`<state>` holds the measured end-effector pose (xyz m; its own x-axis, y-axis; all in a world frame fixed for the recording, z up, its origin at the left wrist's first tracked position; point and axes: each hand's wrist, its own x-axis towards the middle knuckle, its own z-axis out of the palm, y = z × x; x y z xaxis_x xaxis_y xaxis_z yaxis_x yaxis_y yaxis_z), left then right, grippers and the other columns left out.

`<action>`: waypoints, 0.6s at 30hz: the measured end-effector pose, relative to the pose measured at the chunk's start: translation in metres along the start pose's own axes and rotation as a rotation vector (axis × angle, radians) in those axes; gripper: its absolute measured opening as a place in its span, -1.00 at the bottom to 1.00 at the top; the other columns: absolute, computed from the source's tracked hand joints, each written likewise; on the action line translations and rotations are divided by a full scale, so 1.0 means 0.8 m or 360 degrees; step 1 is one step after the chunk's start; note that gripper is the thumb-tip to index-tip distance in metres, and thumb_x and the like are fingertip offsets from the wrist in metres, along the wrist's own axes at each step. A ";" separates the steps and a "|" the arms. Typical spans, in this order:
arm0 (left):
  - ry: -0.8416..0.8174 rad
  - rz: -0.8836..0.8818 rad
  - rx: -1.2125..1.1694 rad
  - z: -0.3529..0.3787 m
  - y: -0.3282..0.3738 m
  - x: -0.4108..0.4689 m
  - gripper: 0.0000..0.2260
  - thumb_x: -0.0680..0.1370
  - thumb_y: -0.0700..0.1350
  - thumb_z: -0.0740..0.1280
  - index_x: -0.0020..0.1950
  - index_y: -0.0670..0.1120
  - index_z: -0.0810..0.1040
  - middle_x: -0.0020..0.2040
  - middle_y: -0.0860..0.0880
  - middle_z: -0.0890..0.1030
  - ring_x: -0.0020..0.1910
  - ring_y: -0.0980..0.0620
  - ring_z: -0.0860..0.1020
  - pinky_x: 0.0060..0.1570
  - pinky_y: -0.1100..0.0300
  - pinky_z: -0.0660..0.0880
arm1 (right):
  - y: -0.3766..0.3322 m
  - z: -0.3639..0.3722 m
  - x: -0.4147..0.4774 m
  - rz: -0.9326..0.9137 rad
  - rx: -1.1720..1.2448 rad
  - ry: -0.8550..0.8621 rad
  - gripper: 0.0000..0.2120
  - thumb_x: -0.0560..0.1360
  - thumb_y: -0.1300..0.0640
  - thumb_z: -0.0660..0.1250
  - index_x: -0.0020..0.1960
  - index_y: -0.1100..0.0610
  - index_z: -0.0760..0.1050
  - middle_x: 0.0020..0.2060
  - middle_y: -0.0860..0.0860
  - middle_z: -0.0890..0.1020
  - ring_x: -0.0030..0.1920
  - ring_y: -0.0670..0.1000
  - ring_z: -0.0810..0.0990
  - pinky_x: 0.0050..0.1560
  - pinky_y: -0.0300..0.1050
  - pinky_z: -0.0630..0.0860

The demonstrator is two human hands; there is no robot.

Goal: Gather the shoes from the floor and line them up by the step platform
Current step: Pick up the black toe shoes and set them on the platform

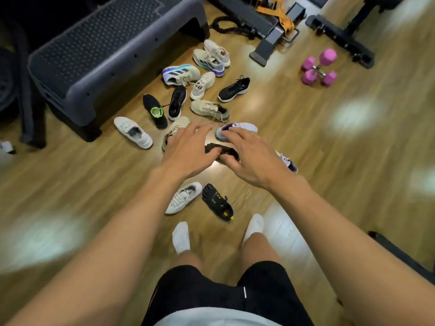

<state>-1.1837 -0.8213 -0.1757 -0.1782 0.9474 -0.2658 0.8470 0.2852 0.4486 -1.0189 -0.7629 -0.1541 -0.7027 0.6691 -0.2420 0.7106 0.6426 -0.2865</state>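
Observation:
Several shoes lie scattered on the wooden floor in front of the grey step platform (98, 57). Both my arms reach forward over them. My left hand (188, 151) hovers with fingers spread above a beige shoe (175, 129). My right hand (249, 158) is spread too, over a black toe shoe (213, 147) and close to a white and blue shoe (237, 128). Neither hand holds anything. Nearer my socked feet lie a white sneaker (183, 201) and a second black toe shoe (217, 202). A white sneaker (133, 132) and a black shoe with a green lining (155, 111) lie next to the platform.
Pink dumbbells (319, 68) sit on the floor at the right. A black weight bench frame (270, 36) with orange straps stands at the back. A thick black rope (30, 90) hangs at the left of the platform. Open wooden floor lies left and right.

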 end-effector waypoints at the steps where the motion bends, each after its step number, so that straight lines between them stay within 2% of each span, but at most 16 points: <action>1: -0.0011 -0.0074 -0.0001 0.012 0.001 0.008 -0.43 0.50 0.20 0.23 0.47 0.07 0.25 0.44 -0.01 0.32 0.37 -0.14 0.32 0.30 -0.13 0.30 | 0.015 0.008 0.006 -0.0037 0.0004 -0.0040 -0.45 0.54 -0.15 0.19 0.48 0.00 0.23 0.44 0.03 0.32 0.42 0.10 0.29 0.36 0.12 0.30; 8: -0.0001 -0.0651 -0.0222 0.138 0.008 0.042 -0.42 0.47 0.20 0.23 0.46 0.05 0.28 0.42 -0.07 0.35 0.36 -0.16 0.34 0.29 -0.15 0.32 | 0.121 0.089 0.050 -0.0323 0.0105 -0.0221 -0.45 0.52 -0.06 0.25 0.45 0.08 0.26 0.39 0.09 0.39 0.37 0.13 0.35 0.34 0.05 0.33; 13: -0.0224 -0.1000 -0.0445 0.269 0.005 0.058 -0.39 0.46 0.15 0.27 0.47 0.00 0.27 0.42 -0.14 0.35 0.38 -0.19 0.33 0.32 -0.12 0.33 | 0.184 0.184 0.052 -0.0399 0.0070 -0.0499 -0.44 0.52 -0.01 0.27 0.47 0.10 0.23 0.40 0.10 0.37 0.33 0.17 0.37 0.29 0.08 0.38; 18: -0.0434 -0.1214 -0.0481 0.412 -0.030 0.083 -0.42 0.46 0.17 0.29 0.43 0.01 0.29 0.40 -0.16 0.35 0.35 -0.22 0.35 0.28 -0.14 0.36 | 0.231 0.312 0.060 -0.0348 0.0095 -0.0771 -0.40 0.53 0.00 0.27 0.49 0.12 0.18 0.43 0.12 0.32 0.39 0.17 0.31 0.34 0.11 0.33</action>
<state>-1.0508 -0.8127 -0.4851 -0.4847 0.4245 -0.7648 0.3683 0.8921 0.2618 -0.9303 -0.7048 -0.4498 -0.7803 0.2638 -0.5670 0.5523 0.7160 -0.4270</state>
